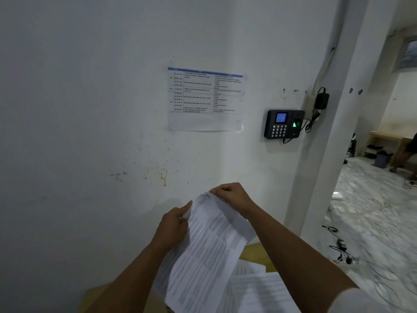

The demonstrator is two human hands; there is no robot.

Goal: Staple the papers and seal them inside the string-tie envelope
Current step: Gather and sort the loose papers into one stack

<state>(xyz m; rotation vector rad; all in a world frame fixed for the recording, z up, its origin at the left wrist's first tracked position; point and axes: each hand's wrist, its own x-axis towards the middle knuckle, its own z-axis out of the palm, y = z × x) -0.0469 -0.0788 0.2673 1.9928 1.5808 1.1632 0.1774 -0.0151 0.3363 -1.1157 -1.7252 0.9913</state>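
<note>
I hold a stack of printed papers [207, 247] up in front of a white wall, tilted to the right. My left hand [173, 224] grips the stack's left edge near the top. My right hand [232, 199] pinches the top right corner, next to a handwritten mark. More loose printed sheets [259, 288] lie below on a light wooden table [255, 254]. I see no stapler and no envelope in view.
A printed schedule sheet [204, 98] is taped to the wall. A black keypad fingerprint device [283, 124] with a cable hangs to its right. Beyond a white pillar [325, 141], cables [343, 247] lie on a marble floor, and a person's leg [401, 154] shows far right.
</note>
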